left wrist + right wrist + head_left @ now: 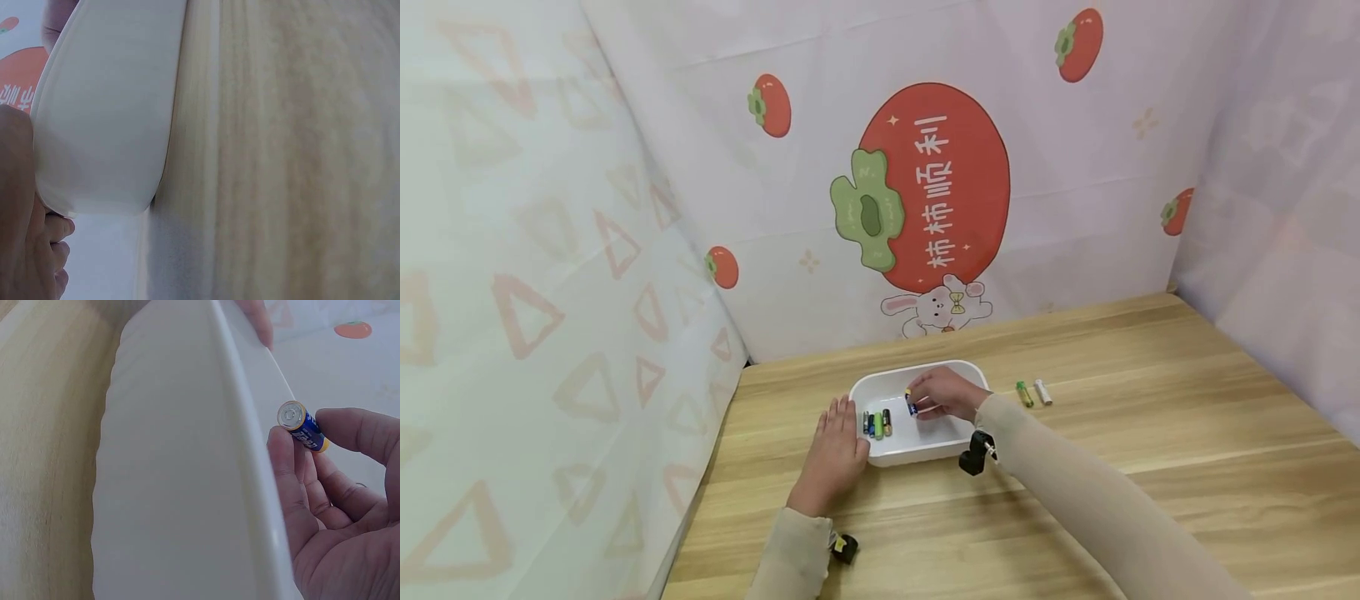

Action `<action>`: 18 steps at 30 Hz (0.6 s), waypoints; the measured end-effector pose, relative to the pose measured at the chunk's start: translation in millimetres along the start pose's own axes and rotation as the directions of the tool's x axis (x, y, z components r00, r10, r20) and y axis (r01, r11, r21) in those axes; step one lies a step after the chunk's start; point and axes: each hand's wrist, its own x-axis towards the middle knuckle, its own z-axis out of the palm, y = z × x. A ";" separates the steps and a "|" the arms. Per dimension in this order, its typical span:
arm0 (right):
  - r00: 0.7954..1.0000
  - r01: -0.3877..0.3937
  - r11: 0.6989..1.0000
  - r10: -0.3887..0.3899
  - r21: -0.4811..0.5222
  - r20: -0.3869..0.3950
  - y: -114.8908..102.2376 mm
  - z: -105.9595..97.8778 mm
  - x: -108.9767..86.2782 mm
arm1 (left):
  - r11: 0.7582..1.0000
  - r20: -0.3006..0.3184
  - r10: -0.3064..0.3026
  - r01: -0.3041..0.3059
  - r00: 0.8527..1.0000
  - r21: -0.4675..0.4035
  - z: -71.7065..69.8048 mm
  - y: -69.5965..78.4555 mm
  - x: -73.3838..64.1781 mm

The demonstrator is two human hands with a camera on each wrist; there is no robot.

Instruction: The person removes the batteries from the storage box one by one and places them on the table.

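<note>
A white tray [917,452] sits on the table. My right hand [946,393] reaches in over its right side and pinches a blue battery [306,428] with yellow ends between thumb and fingertips. In the head view that battery shows over the tray's middle. Several batteries [878,426], among them a bright green one, lie side by side at the left inside the tray. My left hand [835,454] rests against the tray's left side with fingers extended, thumb at the near left corner. In the left wrist view the fingers [57,250] show past the tray's corner.
To the right of the tray, a green battery [1025,394] and a white battery [1042,392] lie on the wooden table [1120,433]. A printed cloth wall [812,208] stands behind, with more cloth at both sides.
</note>
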 end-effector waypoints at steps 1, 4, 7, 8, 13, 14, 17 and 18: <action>1.000 0.003 1.000 -0.003 -0.003 -0.001 -0.2 -0.9 -0.8 | 1.000 -0.005 0.001 -0.001 1.000 -0.001 0.9 -0.4 -0.2; 1.000 0.008 1.000 -0.008 -0.003 -0.013 -0.7 -3.7 -3.4 | 1.000 -0.020 0.007 -0.007 1.000 -0.006 2.7 -1.0 -0.7; 1.000 0.005 1.000 -0.005 0.000 -0.031 -2.3 -6.4 -7.5 | 1.000 -0.023 0.013 -0.013 1.000 -0.014 3.3 -1.1 -0.5; 0.999 0.004 1.000 -0.004 0.003 -0.034 -2.4 -7.4 -8.5 | 1.000 -0.021 0.012 -0.013 1.000 -0.015 3.3 -1.1 -0.6; 0.999 0.008 1.000 -0.008 0.002 -0.034 0.0 -13.2 -10.9 | 1.000 -0.006 0.005 -0.005 1.000 -0.019 3.3 -1.3 0.2; 0.999 0.008 1.000 -0.007 0.004 -0.034 0.8 -14.6 -10.9 | 1.000 -0.006 0.005 -0.005 1.000 -0.018 3.5 -1.5 0.4; 0.999 0.007 1.000 -0.007 0.001 -0.036 2.5 -18.9 -11.8 | 1.000 -0.005 0.003 -0.003 1.000 -0.020 3.5 -1.5 0.5; 0.999 0.004 1.000 -0.004 -0.001 -0.038 2.6 -20.3 -12.4 | 1.000 -0.006 0.002 -0.002 1.000 -0.023 3.4 -1.4 0.4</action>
